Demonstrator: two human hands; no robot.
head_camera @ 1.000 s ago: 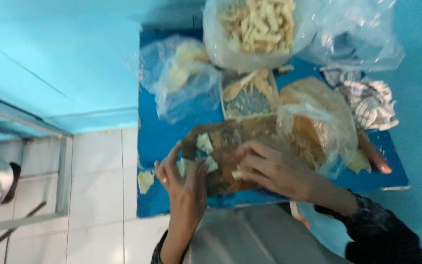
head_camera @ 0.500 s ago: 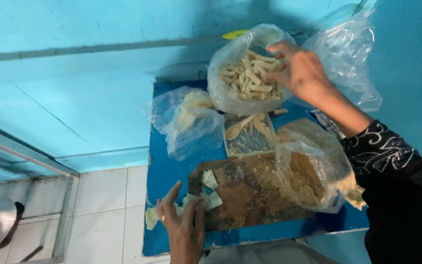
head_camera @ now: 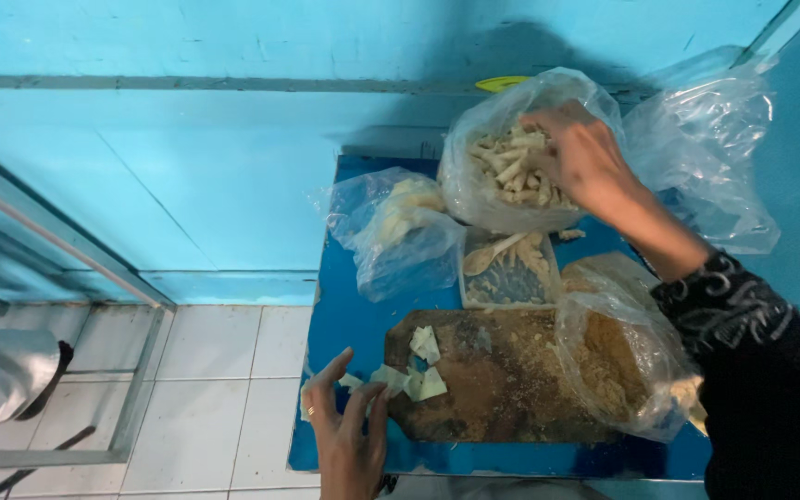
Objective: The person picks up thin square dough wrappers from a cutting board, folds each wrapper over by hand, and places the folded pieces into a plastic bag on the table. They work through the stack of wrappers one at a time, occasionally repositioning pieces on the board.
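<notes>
Bag of sticks [head_camera: 511,171] — clear plastic, mouth open, upright at table's far end, pale strips inside. Wrappers [head_camera: 414,378] — thin, pale, loosely heaped on board's left edge.

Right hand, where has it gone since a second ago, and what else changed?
The right hand left the brown board and reached up into the clear bag of pale sticks, fingers now among them. The left hand stayed at the board's near-left corner beside the small pale pieces. The crumb bag and the other bags did not shift.
</notes>
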